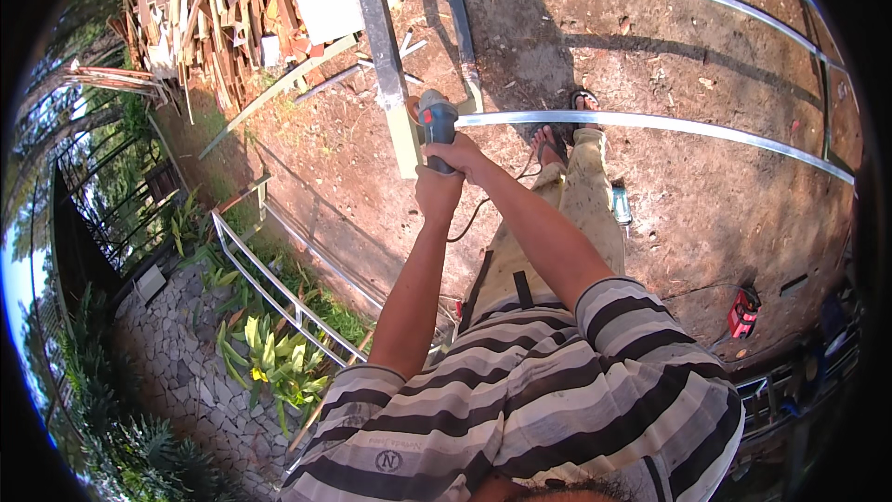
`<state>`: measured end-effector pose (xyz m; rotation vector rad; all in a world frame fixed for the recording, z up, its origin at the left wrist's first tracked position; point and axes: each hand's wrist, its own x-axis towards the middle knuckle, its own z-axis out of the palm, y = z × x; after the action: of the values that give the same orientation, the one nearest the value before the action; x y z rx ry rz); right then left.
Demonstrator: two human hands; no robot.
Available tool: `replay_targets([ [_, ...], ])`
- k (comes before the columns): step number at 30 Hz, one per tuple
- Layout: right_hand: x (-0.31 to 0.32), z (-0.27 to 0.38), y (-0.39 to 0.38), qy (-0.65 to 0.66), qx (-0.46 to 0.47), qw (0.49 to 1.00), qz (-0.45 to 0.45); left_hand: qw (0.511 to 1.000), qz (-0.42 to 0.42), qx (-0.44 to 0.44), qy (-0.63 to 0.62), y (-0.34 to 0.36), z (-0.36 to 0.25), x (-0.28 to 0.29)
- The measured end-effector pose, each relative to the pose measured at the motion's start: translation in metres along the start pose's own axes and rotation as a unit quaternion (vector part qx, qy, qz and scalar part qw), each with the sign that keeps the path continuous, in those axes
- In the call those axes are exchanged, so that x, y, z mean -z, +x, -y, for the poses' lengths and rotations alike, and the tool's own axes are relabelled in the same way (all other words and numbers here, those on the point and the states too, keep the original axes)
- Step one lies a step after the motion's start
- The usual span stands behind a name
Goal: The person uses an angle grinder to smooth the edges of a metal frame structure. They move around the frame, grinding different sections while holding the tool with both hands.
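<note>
- Teal-and-grey power tool (440, 125) right up at the pale post end (404, 147), just beside the silvery rail (604, 119)!
- Two hands on it: left hand (439, 189) wrapped around the rear, right hand (464, 155) clasping the body just ahead.
- Is the brownish disc (413, 111) touching metal? Can't tell from here.
- Good form, I'd say: firm double grip, light even pressure, steady head.
- And keep that black cord (477, 215) and those sandalled feet (549, 146) well clear!

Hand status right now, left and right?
Left hand: closed around the rear of the angle grinder.
Right hand: closed on the same grinder's body, just ahead of the left.
</note>
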<state>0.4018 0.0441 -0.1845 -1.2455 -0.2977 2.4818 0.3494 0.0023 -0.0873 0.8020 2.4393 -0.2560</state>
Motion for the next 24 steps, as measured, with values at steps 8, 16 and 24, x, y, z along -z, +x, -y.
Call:
replay_targets([
  [8,0.0,-0.002,-0.001,0.029,0.014,0.999,0.001,1.0,-0.012,-0.006,0.008,-0.001,-0.003,-0.003],
  [16,0.008,-0.002,0.008,0.009,-0.004,1.0,-0.008,1.0,-0.012,0.004,0.005,0.003,-0.006,-0.01],
  [24,0.005,0.011,0.012,-0.006,0.024,1.0,-0.011,1.0,-0.001,0.01,-0.009,0.012,-0.012,-0.008],
])
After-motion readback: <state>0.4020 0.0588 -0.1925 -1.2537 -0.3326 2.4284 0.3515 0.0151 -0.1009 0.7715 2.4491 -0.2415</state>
